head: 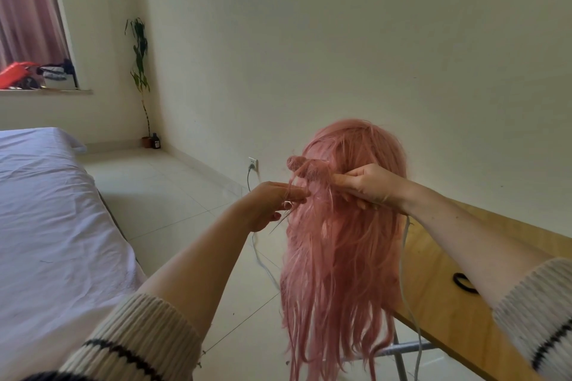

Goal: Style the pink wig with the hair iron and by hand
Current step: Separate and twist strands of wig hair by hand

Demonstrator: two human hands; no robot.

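The pink wig (343, 226) is held upright at the near left corner of the wooden table (448, 281), presumably on a stand that is hidden by the hair, so that its long strands can hang free past the table edge. Near the wig's crown a small section has been twisted into a coil (301, 165). That coil is pinned in place by the right hand (368, 184), whose fingers are curled round a gathered lock on the right of the wig, probably to keep it from unwinding. On the wig's left side a thin strand is pinched between the thumb and fingers of the left hand (275, 204), apparently to be drawn away from the loose hair below. Hand styling seems to be the step under way; no hair iron can be seen. A white cable (405, 281) is draped beside the wig over the table edge, and a black hair tie (464, 283) lies on the table to the wig's right. Left of the wig, a bed (46, 210) is seen, and behind it a wall socket (253, 163).
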